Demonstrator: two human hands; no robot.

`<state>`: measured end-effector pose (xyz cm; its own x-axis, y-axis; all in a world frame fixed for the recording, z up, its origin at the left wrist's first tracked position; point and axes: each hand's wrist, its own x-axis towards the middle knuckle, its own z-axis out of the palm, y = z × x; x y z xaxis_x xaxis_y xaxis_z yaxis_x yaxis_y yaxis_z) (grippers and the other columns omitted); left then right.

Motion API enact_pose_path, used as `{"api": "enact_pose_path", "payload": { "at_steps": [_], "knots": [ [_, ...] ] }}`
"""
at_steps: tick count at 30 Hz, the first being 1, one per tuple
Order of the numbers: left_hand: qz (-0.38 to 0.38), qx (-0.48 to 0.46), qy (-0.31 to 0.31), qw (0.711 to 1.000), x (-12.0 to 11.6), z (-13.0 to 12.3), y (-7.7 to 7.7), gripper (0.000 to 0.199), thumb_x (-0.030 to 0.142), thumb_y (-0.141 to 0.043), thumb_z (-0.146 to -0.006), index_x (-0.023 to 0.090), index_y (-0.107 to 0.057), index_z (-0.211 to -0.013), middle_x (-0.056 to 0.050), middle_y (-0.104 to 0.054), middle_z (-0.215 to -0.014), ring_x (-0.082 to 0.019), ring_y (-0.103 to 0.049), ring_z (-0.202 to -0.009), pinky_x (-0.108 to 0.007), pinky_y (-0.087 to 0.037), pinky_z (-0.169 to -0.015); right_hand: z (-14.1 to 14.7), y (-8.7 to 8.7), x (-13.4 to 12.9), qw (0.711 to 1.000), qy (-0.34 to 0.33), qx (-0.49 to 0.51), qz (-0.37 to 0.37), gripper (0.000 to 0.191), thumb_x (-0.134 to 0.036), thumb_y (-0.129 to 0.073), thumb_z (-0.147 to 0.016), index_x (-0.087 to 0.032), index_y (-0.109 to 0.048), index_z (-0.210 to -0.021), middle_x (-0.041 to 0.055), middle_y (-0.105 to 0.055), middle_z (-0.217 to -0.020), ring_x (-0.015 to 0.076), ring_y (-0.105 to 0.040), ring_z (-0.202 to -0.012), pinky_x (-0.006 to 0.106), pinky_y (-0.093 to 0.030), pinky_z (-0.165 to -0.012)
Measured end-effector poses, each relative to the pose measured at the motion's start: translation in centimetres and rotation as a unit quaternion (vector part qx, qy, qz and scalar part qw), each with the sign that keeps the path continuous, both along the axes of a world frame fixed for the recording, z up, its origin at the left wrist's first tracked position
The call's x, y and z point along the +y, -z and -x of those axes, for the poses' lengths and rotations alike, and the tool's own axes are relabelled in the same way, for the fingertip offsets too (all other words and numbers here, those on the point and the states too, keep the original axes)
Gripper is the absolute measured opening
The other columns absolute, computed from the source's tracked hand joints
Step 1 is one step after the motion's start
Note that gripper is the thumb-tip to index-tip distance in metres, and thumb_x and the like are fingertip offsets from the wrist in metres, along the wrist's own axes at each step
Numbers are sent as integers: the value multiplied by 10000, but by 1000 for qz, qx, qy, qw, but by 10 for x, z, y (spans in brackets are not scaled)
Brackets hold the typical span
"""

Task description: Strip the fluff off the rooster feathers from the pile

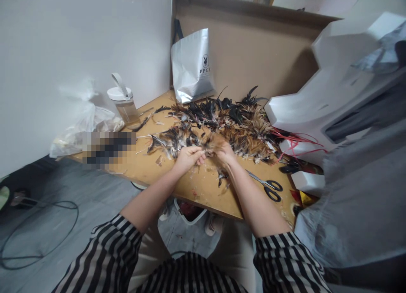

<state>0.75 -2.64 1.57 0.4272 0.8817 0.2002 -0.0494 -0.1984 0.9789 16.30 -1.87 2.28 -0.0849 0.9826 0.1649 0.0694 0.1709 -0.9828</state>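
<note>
Brown feathers [216, 141] are bunched between my two hands above the table's middle. My left hand [190, 157] is closed, thumb and fingers pinched at the left end of the bunch. Closed on its right side is my right hand [226, 153], with its fingertips partly hidden by the feathers. Behind them lies a long pile of black and brown feathers [218, 111]. A nearer row of brown and white feathers [171, 141] runs along the tabletop. Scissors with black handles [269, 186] rest to the right of my right forearm.
On the wooden table [187, 185], a silver bag [192, 67] and a lidded bottle [123, 100] stand at the back. A plastic bag [85, 128] sits left. White foam [304, 90] and red strings [298, 141] are on the right. A bin [190, 212] is below.
</note>
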Motion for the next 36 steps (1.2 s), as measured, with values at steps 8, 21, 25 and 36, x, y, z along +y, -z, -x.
{"api": "enact_pose_path", "payload": {
  "at_steps": [8, 21, 25, 36],
  "knots": [
    [88, -87, -90, 988, 13, 1, 5, 205, 310, -594, -670, 105, -598, -663, -32, -612, -594, -59, -509, -446, -169, -393, -433, 24, 2, -6, 998, 53, 24, 15, 208, -290, -593, -604, -142, -622, -748, -11, -591, -596, 74, -447, -481, 215, -363, -504],
    [124, -90, -111, 982, 19, 1, 11, 224, 324, -619, -638, 102, -592, -633, -20, -581, -518, -60, -500, -420, -166, -383, -418, 27, -13, -29, 865, 82, -412, -276, 205, -197, -431, -804, -161, -589, -679, 57, -557, -704, 160, -469, -711, 279, -350, -685],
    [110, -47, -116, 986, 16, 0, 11, 163, 260, -571, -677, 100, -605, -667, 2, -550, -451, -65, -483, -382, -165, -370, -396, 33, -20, -37, 785, 55, -527, -321, 216, -181, -400, -828, -156, -576, -705, 82, -530, -731, 180, -416, -734, 296, -319, -672],
    [-18, 95, 142, 985, -2, 5, 4, 243, 298, -517, -745, 105, -591, -618, -15, -553, -469, -77, -510, -409, -171, -388, -418, -10, -36, -28, 929, -63, -316, -184, 145, -272, -571, -725, -151, -612, -655, 34, -531, -773, 132, -482, -727, 271, -373, -682]
  ]
}}
